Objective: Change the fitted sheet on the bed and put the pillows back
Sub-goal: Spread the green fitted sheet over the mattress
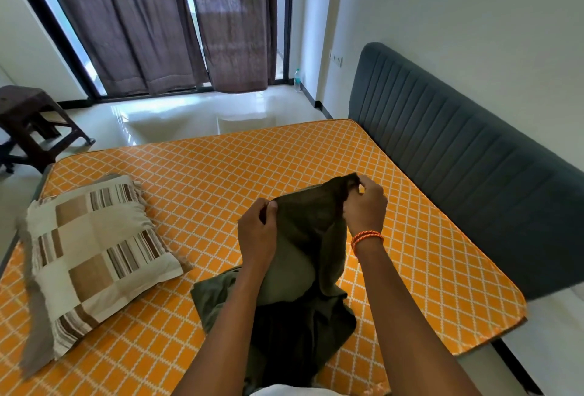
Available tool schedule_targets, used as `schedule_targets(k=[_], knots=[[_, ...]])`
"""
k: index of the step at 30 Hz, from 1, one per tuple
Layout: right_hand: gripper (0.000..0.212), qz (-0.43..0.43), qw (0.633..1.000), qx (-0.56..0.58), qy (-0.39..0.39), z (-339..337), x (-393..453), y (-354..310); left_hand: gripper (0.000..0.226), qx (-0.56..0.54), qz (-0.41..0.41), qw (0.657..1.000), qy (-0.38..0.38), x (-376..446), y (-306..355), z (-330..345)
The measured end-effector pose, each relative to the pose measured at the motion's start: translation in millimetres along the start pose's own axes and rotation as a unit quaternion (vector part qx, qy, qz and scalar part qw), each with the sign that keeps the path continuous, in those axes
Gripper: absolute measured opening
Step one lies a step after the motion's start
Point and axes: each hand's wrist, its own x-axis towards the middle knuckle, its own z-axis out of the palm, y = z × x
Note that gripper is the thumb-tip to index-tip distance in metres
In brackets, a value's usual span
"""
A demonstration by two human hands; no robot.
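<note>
The bed (221, 168) shows its bare orange mattress, so the old sheet looks to be off already. Both hands are up in the middle of the frame, a little apart. The left hand (256, 231) and the right hand (365, 206) each pinch the top edge of the dark green sheet (309, 222). The rest of it sits in a pile low in the middle. One striped pillow (94, 256) lies at the left. Next, I think, the hands must open the sheet wide and find a corner.

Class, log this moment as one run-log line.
left hand: grips green sheet | right hand: grips sheet | mattress: bare | pillow: on mattress
</note>
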Motion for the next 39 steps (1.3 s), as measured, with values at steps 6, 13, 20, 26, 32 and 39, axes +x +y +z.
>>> schedule_targets(k=[6, 13, 20, 26, 32, 39], knots=[[0.021, 0.217, 0.905, 0.355, -0.094, -1.5, -16.0, 13.8, 0.039, -0.147, -0.021, 0.966, -0.213, -9.1, 1.0, 0.5], [0.017, 0.267, 0.896, 0.344, -0.084, -11.9, -19.4, 33.5, 0.044, -0.159, -0.151, 0.908, -0.357, -25.2, 0.5, 24.5], [0.025, 0.077, 0.922, 0.258, -0.279, -63.7, -25.6, 32.1, 0.03, -0.289, -0.061, 0.865, -0.406, -15.4, 38.8, 67.8], [0.039, 0.045, 0.917, 0.278, -0.284, -124.5, -19.5, 22.0, 0.059, -0.283, -0.148, 0.811, -0.491, -13.9, 60.8, 82.6], [0.044, 0.034, 0.893, 0.324, -0.31, -155.4, -20.5, 15.1, 0.049, -0.334, -0.125, 0.756, -0.549, -1.9, 96.9, 79.7], [0.02, 0.004, 0.957, 0.216, -0.193, -168.3, -5.9, 2.6, 0.038, -0.194, 0.133, 0.811, -0.536, 41.1, 177.1, 65.5]])
